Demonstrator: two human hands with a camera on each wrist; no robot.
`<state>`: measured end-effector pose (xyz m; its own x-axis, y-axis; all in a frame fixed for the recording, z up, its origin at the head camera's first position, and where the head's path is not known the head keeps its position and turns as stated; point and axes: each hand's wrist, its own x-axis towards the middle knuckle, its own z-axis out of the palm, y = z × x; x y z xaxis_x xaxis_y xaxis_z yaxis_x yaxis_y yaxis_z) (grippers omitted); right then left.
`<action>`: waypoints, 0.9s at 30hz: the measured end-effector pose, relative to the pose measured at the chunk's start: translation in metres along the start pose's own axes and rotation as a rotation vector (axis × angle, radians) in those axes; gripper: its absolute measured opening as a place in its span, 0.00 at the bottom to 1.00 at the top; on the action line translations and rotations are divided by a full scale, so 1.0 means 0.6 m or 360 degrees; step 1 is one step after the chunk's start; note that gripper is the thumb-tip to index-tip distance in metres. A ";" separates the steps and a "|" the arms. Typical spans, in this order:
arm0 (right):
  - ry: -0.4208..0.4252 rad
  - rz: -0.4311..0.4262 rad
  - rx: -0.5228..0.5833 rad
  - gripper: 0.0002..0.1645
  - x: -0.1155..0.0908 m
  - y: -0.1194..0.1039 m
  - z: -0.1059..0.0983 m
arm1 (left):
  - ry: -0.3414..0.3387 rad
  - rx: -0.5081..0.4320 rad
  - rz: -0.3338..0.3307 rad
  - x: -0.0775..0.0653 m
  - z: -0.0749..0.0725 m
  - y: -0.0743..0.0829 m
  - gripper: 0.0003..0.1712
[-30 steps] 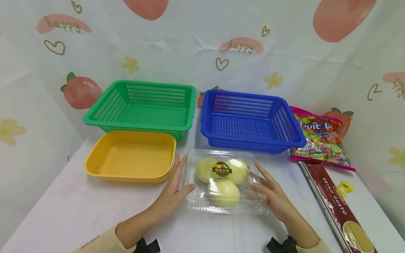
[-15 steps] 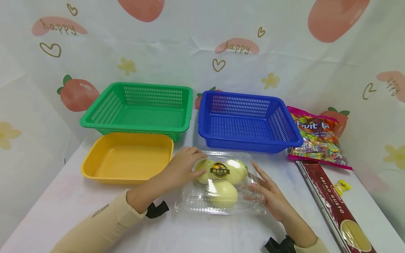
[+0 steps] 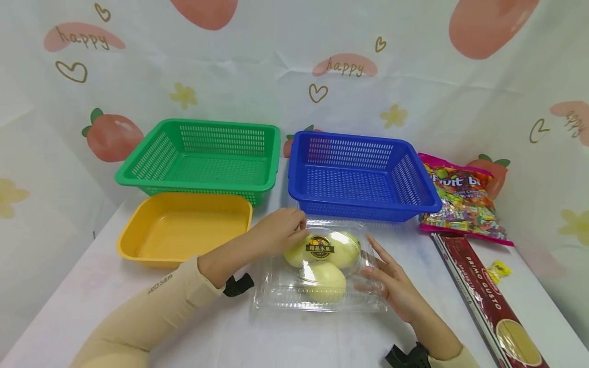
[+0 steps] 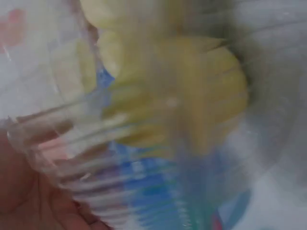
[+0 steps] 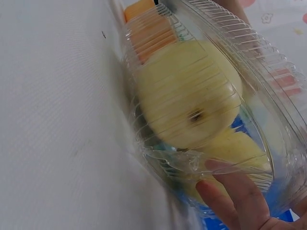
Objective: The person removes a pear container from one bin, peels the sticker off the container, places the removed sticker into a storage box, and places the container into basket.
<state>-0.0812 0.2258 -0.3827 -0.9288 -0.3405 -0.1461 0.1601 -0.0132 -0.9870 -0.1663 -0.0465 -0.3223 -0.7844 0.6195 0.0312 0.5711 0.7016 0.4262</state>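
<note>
A clear plastic fruit box [image 3: 285, 294] with a ridged rim lies in front of the blue basket. Three pale yellow round fruits [image 3: 324, 281] show through its lid, which bears a black label [image 3: 319, 247]. My left hand [image 3: 278, 232] reaches over the box's far left part, fingers curled and thumb pinching at its far edge; the exact grip is partly hidden. Straight fingers of my right hand [image 3: 398, 291] touch the box's right side. In the right wrist view, those fingers [image 5: 242, 191] press against the ridged wall. The left wrist view is blurred by the plastic.
Behind stand a green basket [image 3: 198, 185] and a blue basket [image 3: 363, 208]. A yellow tray [image 3: 184, 240] sits to the left. On the right lie a candy bag [image 3: 465, 199], a dark red spaghetti pack [image 3: 488, 296] and a yellow wrapped candy [image 3: 498, 271].
My left hand has left the box's left side, moved up and right over the lid, and curled its fingers at the far edge. The right hand stays in place.
</note>
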 end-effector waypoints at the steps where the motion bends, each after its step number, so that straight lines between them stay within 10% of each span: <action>1: -0.0006 -0.0007 0.0001 0.41 0.000 0.000 0.000 | -0.0030 -0.0005 -0.0006 0.002 -0.003 0.001 0.09; 8: -0.0024 -0.0014 -0.0029 0.42 0.004 -0.001 0.000 | -0.0149 -0.0066 -0.0035 0.004 -0.016 -0.005 0.10; 15: 0.0134 0.0034 -0.0466 0.45 0.002 -0.041 -0.020 | 0.0158 -0.0213 -0.0013 -0.053 -0.003 -0.031 0.15; 20: 0.0113 -0.0118 -0.0835 0.40 0.013 -0.110 -0.037 | 0.0396 -0.0500 -0.0152 -0.097 0.035 -0.044 0.32; 27: -0.0179 -0.0338 -0.1231 0.29 0.070 -0.175 -0.011 | 0.0390 -0.1020 -0.0326 -0.116 0.075 -0.027 0.45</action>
<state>-0.1393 0.2192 -0.2854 -0.8676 -0.4971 0.0167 -0.3308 0.5516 -0.7657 -0.1101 -0.0850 -0.3722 -0.9355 0.3475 0.0639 0.2109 0.4038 0.8902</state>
